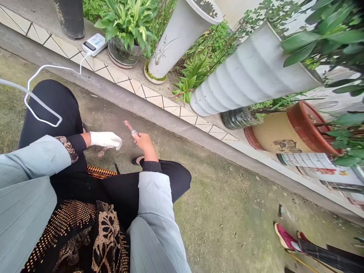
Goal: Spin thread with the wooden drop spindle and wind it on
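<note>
Head view: the right grip [143, 142] is clamping a short reddish stick [129, 127], whose long axis is pointing up-left from the fingers, toward the nearby white-gloved left grip [105, 139]; I cannot tell if that grip is closed.

At upper left, a white power bank [95, 44] is sitting on the tiled ledge [125, 82] beside a potted plant [125, 26]. Two white planters [256, 68] are standing at upper right above a clay pot [290, 132], and another person's pink shoe [284, 237] is resting at lower right.
</note>
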`<state>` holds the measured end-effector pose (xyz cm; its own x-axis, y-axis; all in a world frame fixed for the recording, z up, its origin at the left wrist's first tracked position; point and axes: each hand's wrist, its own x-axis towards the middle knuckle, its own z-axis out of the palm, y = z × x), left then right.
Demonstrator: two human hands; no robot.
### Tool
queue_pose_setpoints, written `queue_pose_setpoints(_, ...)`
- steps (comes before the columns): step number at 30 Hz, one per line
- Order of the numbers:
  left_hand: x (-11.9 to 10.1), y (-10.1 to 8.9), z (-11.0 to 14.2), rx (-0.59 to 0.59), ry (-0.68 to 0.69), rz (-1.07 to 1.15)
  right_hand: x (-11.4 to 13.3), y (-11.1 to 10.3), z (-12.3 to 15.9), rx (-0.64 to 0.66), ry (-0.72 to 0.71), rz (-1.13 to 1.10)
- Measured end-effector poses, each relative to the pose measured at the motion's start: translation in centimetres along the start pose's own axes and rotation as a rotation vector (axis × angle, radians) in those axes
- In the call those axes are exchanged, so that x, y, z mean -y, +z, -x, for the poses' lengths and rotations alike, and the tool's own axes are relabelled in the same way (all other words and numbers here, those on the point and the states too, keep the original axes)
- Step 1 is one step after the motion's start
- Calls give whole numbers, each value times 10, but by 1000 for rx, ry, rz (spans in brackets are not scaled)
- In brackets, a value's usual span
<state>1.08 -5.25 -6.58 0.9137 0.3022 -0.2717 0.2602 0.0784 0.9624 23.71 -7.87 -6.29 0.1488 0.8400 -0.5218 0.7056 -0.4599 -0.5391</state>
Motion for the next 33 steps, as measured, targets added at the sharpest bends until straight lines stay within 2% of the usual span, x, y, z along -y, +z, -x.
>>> queue_pose_setpoints(3, -4, -5, 3, -77, 23, -58, 1, 1, 4, 251, 12, 161)
queue_pose_setpoints(7, -7, -10, 5, -96, 57, -38, 5, 2, 17, 772, -102, 95)
queue_pose_setpoints(8, -7, -10, 5, -95, 51, -18, 7, 3, 20, 863, -144, 61)
queue_pose_setpoints(10, -6, -9, 4, -103, 30, 16, 10, 3, 26, 955, -207, -17)
queue_pose_setpoints(12, -3, -8, 2, -116, 27, 40, 13, 1, 30, 945, -255, -135)
queue_pose_setpoints(14, 2, -7, 0, -125, 42, 64, 15, -3, 32, 810, -304, -320)
queue_pose_setpoints(18, 11, -6, -2, -85, -9, 104, 13, -13, 28, 262, -320, -746)
queue_pose_setpoints(20, 10, -5, -1, -55, -23, 99, 10, -15, 23, 60, -285, -874)
queue_pose_setpoints(22, 5, -4, 1, -24, 1, 72, 7, -14, 17, -50, -223, -869)
queue_pose_setpoints(24, -3, -2, 3, 1, 16, 23, 3, -9, 10, -99, -131, -703)
queue_pose_setpoints(26, -9, -2, 5, 15, 7, -6, 0, -4, 4, -79, -32, -433)
queue_pose_setpoints(28, -12, -3, 6, -14, 11, -3, -2, -1, 1, 29, 27, -171)
queue_pose_setpoints(30, -10, -5, 6, -58, 28, 21, -2, 1, 2, 228, 35, 8)
queue_pose_setpoints(33, -6, -8, 4, -94, 26, 50, -1, 0, 11, 619, -31, 95)
